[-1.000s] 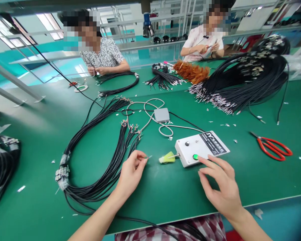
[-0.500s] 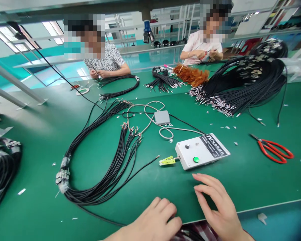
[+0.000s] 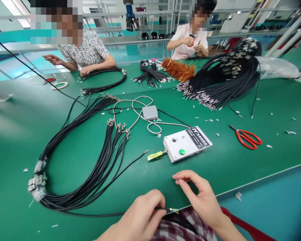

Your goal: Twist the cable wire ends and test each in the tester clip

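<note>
My left hand [image 3: 140, 217] is at the table's near edge, fingers pinched on the end of a thin black cable [image 3: 169, 210] whose stripped tip points right. My right hand [image 3: 198, 197] hovers just right of that tip, fingers loosely curled and apart, holding nothing. Beyond them a white control box [image 3: 190, 144] with a green button [image 3: 182, 152] has a yellow-green clip [image 3: 154, 155] sticking out to its left. A single loose cable end [image 3: 142, 154] lies pointing at the clip. A looped bundle of black cables [image 3: 90, 167] lies to the left.
Red-handled scissors [image 3: 248, 139] lie at the right. A grey pedal box [image 3: 149, 112] with a grey cord sits mid-table. A large heap of black cables [image 3: 225, 80] fills the far right. Two other people [image 3: 85, 50] [image 3: 188, 40] work at the far side. Wire scraps litter the green mat.
My left hand let go of the cable end near the clip, drew back to the table edge and pinched another cable end. My right hand left the control box and came back beside it.
</note>
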### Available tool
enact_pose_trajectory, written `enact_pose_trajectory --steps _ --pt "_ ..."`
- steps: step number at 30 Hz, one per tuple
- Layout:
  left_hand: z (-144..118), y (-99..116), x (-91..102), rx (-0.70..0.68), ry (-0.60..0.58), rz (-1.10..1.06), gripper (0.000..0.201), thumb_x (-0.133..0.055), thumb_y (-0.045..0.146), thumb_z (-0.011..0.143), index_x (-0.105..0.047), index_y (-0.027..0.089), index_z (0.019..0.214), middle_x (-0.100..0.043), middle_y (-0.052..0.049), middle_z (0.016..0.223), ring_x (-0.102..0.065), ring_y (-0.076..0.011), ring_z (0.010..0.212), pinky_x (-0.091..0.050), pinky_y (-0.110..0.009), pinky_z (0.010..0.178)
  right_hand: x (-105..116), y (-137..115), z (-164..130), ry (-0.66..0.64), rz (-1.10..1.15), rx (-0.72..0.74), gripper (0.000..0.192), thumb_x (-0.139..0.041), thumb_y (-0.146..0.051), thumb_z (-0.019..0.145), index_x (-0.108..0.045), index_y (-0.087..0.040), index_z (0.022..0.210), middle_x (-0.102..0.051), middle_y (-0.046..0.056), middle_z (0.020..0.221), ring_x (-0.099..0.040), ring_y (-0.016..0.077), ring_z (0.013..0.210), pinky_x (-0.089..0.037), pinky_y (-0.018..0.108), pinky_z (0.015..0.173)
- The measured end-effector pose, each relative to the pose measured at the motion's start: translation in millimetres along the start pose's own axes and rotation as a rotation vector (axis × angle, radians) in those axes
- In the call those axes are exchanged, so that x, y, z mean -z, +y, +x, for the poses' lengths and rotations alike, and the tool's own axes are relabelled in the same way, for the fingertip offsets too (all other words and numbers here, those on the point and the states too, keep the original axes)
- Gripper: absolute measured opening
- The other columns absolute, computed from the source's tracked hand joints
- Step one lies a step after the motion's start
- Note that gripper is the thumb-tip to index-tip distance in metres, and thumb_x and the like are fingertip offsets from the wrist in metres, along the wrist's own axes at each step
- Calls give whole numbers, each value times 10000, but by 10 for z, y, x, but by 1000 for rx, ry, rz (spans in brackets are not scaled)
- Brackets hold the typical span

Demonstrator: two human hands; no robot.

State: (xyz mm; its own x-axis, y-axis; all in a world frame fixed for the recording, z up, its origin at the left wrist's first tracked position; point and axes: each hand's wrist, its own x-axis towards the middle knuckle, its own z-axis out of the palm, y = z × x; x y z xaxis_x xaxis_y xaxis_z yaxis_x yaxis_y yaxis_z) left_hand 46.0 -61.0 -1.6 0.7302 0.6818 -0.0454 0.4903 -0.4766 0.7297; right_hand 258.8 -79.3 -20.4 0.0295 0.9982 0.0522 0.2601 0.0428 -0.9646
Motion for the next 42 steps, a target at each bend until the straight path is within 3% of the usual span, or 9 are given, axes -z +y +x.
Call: enact_pose_trajectory --steps 4,8,15,20,23,27,31,42 --pt "18 23 126 136 124 -155 134 -481 165 924 -453 228 809 -531 30 718 -467 -124 606 -393 -209 556 -71 -105 -13 -165 323 -183 210 -582 -393 924 -643 -193 908 -673 28 773 -630 142 702 -514 270 693" --pt "44 25 129 74 170 -178 84 -471 179 940 -531 224 901 -595 -6 801 -530 -135 658 -438 -220 608 -152 -153 20 -186 463 -248 247 -691 -423 841 -637 -182 844 -632 6 721 -593 122 647 -487 260 661" --pt "94 11 110 -34 288 -177 170 -459 147 958 -603 236 944 -678 -12 807 -625 -135 689 -466 -205 645 -151 -205 130 -242 561 -253 291 -698 -463 823 -639 -179 816 -635 10 699 -591 124 636 -489 259 645" --pt "85 31 98 21 261 -279 197 -433 199 974 -621 233 927 -678 -9 780 -622 -132 666 -463 -206 639 -239 -178 165 -233 661 -296 311 -749 -462 776 -631 -174 780 -625 3 680 -577 119 626 -471 248 630" --pt "75 57 93 144 258 -412 247 -430 281 981 -621 213 839 -628 -4 673 -575 -132 605 -440 -213 589 -333 -144 135 -214 736 -338 323 -760 -465 767 -614 -176 769 -598 -16 633 -531 105 587 -440 240 614" --pt "70 54 58 325 256 -674 319 -478 459 946 -606 190 833 -578 7 608 -393 -87 440 -286 -200 410 -420 -148 102 -209 741 -362 348 -773 -480 750 -605 -178 790 -582 -25 613 -505 104 578 -421 245 617" --pt "79 23 29 431 274 -855 409 -533 576 884 -587 171 869 -573 11 614 -325 -53 409 -216 -191 400 -439 -182 123 -169 745 -401 359 -757 -503 760 -621 -175 814 -594 -19 631 -506 105 590 -401 244 620" --pt "105 46 72 398 258 -858 467 -519 622 871 -562 156 865 -565 11 613 -301 -44 406 -196 -198 401 -469 -229 216 -152 895 -466 312 -802 -424 729 -648 -164 806 -609 -22 624 -497 92 588 -375 228 617"
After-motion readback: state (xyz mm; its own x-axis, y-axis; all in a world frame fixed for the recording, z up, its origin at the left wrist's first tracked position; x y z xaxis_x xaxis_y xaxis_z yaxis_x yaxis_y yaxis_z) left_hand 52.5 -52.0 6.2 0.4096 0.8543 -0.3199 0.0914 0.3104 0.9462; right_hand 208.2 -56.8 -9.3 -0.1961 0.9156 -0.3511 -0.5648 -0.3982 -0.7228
